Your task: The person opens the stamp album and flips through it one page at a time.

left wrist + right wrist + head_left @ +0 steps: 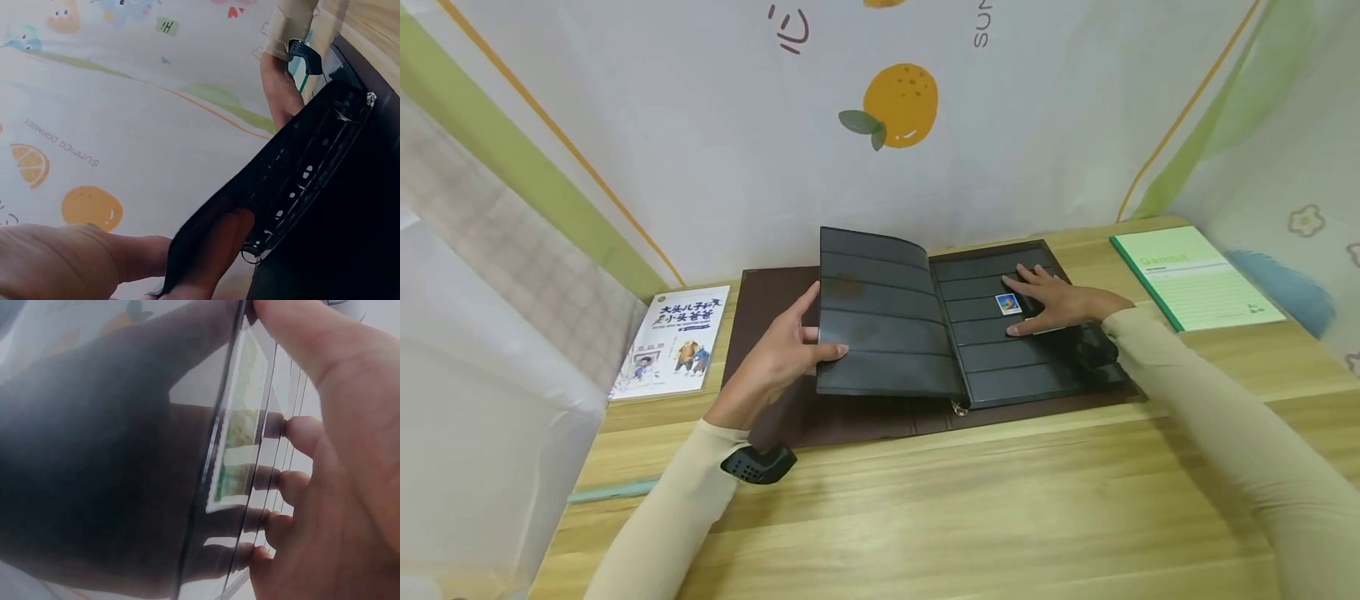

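A stamp album with a dark brown cover [850, 423] lies spread on the table, its black strip-pocket pages on metal rings. My left hand [781, 354] pinches the outer edge of a raised black page [883, 321], thumb on the face and fingers behind it. In the left wrist view, those fingers [222, 244] lie along the page's back, beside the rings [252, 257]. My right hand [1056, 300] rests on the right-hand page [1000, 367] with spread fingers. A small blue stamp [1008, 304] shows between its thumb and fingers. Under that hand, the right wrist view shows a greenish stamp [240, 425] in a pocket.
An illustrated book [673, 342] lies left of the album, and a green notebook [1198, 279] lies to its right. A pale teal strip [613, 492] sits near the table's left edge. Behind the table hangs a printed white curtain [737, 150].
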Motion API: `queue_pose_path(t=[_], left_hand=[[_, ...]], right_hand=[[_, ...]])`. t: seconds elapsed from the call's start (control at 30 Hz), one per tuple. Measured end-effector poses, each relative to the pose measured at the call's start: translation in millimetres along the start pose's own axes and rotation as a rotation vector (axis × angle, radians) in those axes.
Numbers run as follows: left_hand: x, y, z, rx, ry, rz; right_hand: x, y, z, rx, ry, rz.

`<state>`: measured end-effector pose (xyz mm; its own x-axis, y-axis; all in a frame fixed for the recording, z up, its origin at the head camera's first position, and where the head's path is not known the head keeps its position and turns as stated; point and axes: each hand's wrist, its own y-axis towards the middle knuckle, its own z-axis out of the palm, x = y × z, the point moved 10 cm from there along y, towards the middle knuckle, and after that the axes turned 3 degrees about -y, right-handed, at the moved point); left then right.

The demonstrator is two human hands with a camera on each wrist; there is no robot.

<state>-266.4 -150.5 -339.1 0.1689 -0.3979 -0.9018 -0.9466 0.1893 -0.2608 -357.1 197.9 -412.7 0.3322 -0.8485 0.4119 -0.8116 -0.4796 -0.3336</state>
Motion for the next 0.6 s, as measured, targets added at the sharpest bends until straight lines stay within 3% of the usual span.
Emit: queue_pose_path(t=[0.3, 0.6], left_hand=[[2.2, -1.7, -3.4, 0.026, 0.005, 0.012], [6.8, -6.1, -17.2, 0.025, 0.004, 0.002]], right_hand=[[-2.6, -2.3, 2.5, 0.018, 0.02, 0.004], [-1.0, 1.5, 4.4, 0.039, 0.015, -0.004]])
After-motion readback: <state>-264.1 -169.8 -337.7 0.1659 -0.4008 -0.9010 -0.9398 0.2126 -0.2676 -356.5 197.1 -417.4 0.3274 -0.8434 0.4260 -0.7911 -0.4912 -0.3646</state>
